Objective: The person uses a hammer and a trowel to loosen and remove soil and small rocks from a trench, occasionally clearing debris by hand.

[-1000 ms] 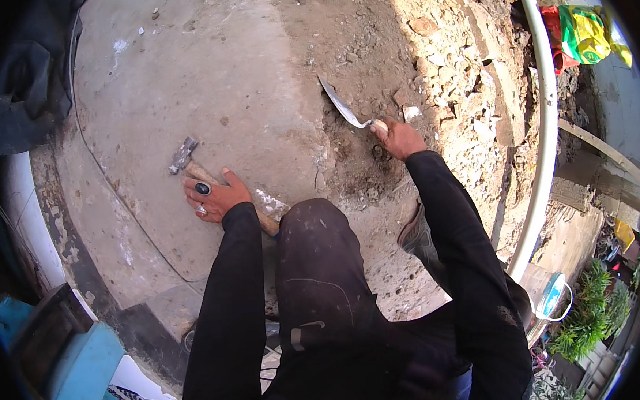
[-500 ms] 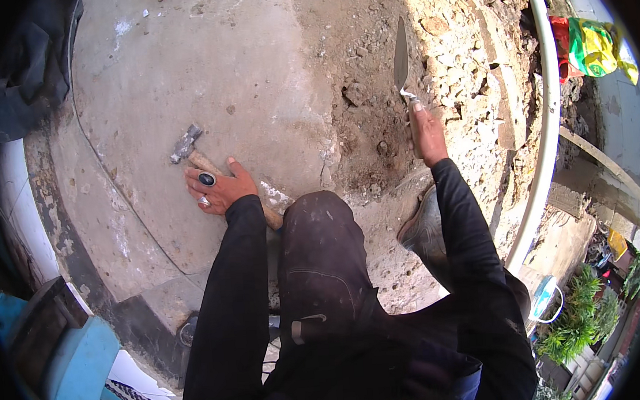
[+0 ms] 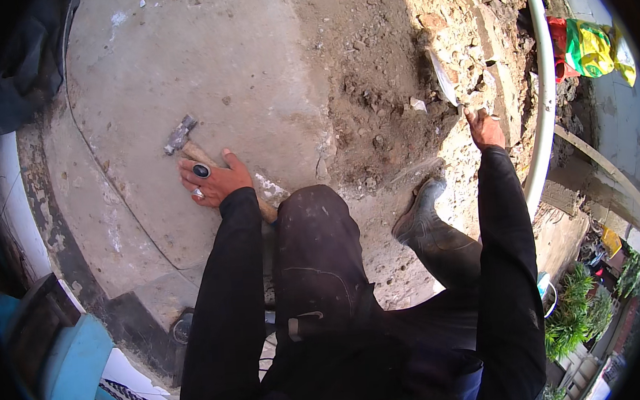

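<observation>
A hammer [image 3: 201,154] with a grey metal head and a wooden handle lies slantwise on the concrete slab. My left hand [image 3: 215,183], wearing two rings, is over its handle, the fingers bent round it and the thumb apart. On the right, my right hand [image 3: 486,129] is closed on a pointed trowel [image 3: 443,79], whose blade points away from me. The blade is over the broken, rubbly ground [image 3: 380,108] at the edge of the sunlight, and glare makes its outline hard to read. A pale stone chip [image 3: 418,104] is beside the blade.
A white pipe [image 3: 546,91] curves along the right side. Beyond it hang red, green and yellow bags [image 3: 589,48]. My dark boot [image 3: 427,215] stands near the rubble. Dark sheeting [image 3: 23,82] is at the far left, a blue object [image 3: 77,369] at the lower left.
My right hand has swung the trowel to the right, from the shaded dirt to the sunlit rubble. A pale chip now shows beside the blade. My left hand stays on the hammer.
</observation>
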`<state>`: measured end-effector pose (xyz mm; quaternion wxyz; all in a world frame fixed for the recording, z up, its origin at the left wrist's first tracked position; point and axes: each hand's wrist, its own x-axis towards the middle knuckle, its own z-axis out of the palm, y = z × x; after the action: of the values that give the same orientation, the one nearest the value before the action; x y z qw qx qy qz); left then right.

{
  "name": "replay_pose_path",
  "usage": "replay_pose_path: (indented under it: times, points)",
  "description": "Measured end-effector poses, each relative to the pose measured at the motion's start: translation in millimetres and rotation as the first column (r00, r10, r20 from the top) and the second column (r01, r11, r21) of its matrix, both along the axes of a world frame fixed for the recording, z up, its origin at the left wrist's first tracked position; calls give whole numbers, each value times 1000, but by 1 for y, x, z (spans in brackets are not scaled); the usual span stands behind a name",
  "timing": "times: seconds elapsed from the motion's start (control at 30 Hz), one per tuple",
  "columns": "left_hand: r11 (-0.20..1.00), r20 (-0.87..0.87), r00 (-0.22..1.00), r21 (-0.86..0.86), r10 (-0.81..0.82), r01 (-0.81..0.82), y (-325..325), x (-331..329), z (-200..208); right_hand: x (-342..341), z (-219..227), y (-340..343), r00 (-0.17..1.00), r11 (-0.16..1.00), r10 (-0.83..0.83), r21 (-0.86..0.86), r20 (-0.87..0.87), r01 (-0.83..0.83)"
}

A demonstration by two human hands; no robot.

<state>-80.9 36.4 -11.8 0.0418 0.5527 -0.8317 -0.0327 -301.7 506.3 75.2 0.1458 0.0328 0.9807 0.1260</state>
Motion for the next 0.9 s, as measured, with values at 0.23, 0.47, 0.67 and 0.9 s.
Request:
replay_pose_path:
  times: [0.23, 0.47, 0.67, 0.9]
  points:
    - [1000, 0, 1000, -13, -5, 5, -4, 1, 3, 122, -98, -169, 914, 48, -316, -957, 256, 285]
    - [1000, 20, 1000, 8, -1, 1, -5, 7, 6, 108, -91, -107, 972, 942, 31, -332, 233, 50]
    - [1000, -2, 1000, 19, 3, -3, -1, 3, 1, 129, -48, -46, 967, 963, -117, -214, 224, 166]
    - [1000, -43, 999, -7, -12, 12, -2, 3, -1, 201, -123, -132, 918, 656, -285, -641, 277, 397]
